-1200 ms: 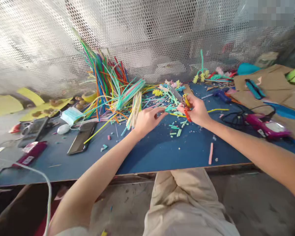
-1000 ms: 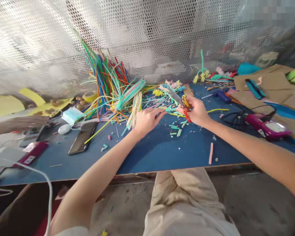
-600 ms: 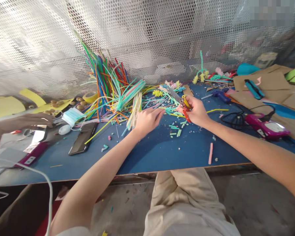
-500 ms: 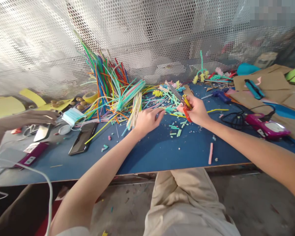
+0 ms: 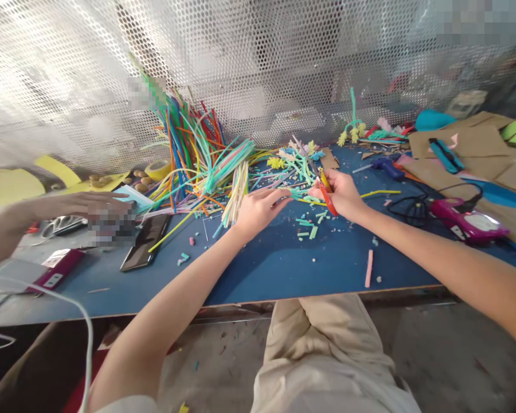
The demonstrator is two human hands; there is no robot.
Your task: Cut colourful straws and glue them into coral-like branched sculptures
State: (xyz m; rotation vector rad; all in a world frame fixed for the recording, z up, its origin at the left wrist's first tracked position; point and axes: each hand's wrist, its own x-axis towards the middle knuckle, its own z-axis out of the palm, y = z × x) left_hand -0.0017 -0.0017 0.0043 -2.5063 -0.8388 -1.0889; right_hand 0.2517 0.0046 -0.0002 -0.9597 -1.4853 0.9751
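In the head view, my right hand (image 5: 340, 194) grips a pair of scissors (image 5: 325, 191) with red and yellow handles. The blades point up and left over a heap of short mint-green pipe-cleaner pieces (image 5: 303, 171). My left hand (image 5: 260, 211) is just left of that heap, its thumb and fingertips brought together near some green strands. Whatever lies between those fingertips is too small to make out. Cream pipe cleaners (image 5: 239, 186) lie beside the left hand's knuckles. Small green clippings (image 5: 313, 232) are scattered on the blue table below the hands.
A large bundle of coloured pipe cleaners (image 5: 184, 137) leans on the perforated metal screen (image 5: 284, 69). At left are a phone (image 5: 144, 252) and another person's hand (image 5: 86, 206). A glue gun (image 5: 387, 167), a magenta power strip (image 5: 468, 221) and cardboard (image 5: 460, 143) lie at right.
The scissors have turned slightly in my right hand, the red handle shifting down and right. My left hand has barely moved. The other person's hand has moved right, over the face mask.
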